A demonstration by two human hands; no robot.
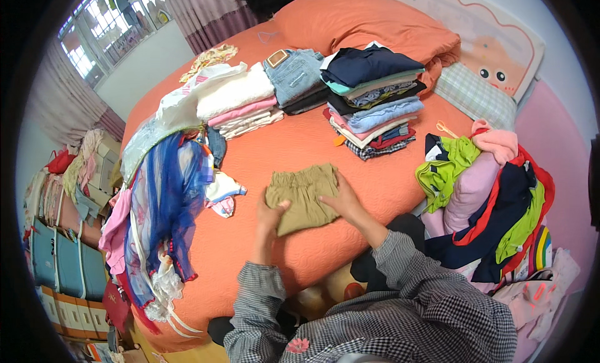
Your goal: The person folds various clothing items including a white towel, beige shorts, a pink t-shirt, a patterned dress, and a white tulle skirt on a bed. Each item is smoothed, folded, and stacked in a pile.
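Observation:
Khaki cloth trousers or shorts with a gathered elastic waistband (pixel 304 199), folded into a compact bundle, are held just over the orange bedspread (pixel 248 250) near the bed's front edge. My left hand (pixel 272 213) grips the bundle's left side, thumb on top. On its right side my right hand (pixel 344 196) holds it the same way. Behind the bundle stand a tall stack of folded clothes (pixel 375 100), folded denim with a brown buckle (pixel 297 75), and a pile of white and pink folded clothes (pixel 241 98). A small white garment with coloured trim (pixel 225 192) lies to the left.
Blue tulle clothing (pixel 164 199) and a clear plastic bag (pixel 176 105) cover the bed's left side. At right are lime-green and navy clothes (pixel 445 161), orange-handled scissors (pixel 445 128) and a checked pillow (pixel 476 93). A rumpled orange quilt (pixel 365 21) lies at the back.

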